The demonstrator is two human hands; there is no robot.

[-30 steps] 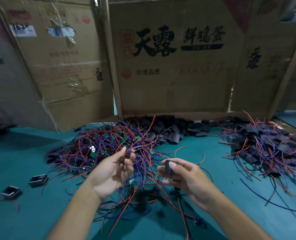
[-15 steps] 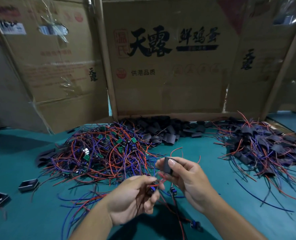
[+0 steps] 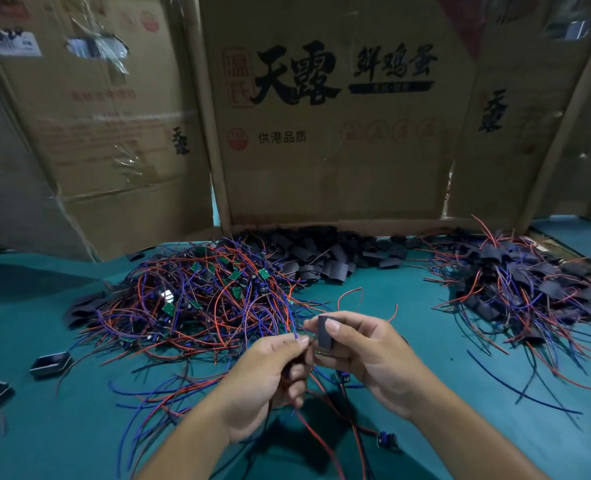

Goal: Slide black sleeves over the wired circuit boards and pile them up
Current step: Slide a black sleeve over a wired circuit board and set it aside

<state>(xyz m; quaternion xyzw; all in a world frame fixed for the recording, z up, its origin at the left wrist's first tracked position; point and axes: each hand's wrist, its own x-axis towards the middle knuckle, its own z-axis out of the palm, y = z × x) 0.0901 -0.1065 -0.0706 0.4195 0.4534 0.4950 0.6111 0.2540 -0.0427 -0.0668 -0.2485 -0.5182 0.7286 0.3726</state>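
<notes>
At the lower centre of the frame, the right hand [image 3: 366,355] is pinching a black sleeve [image 3: 324,332] while the left hand [image 3: 266,379] is gripping the wires [image 3: 313,427], and the sleeve's mouth probably needs squeezing open so the board feeds in straight.

A small, makeshift assembly workshop: a desk [image 3: 45,427] covered in teal cloth is walled in by flattened cardboard cartons [image 3: 321,150] printed with Chinese characters. Bulk work lies in heaps: a tangle of red and blue wired circuit boards [image 3: 200,299], loose black sleeves [image 3: 321,258] behind it, and sleeved pieces [image 3: 522,289] piled at the right.
</notes>
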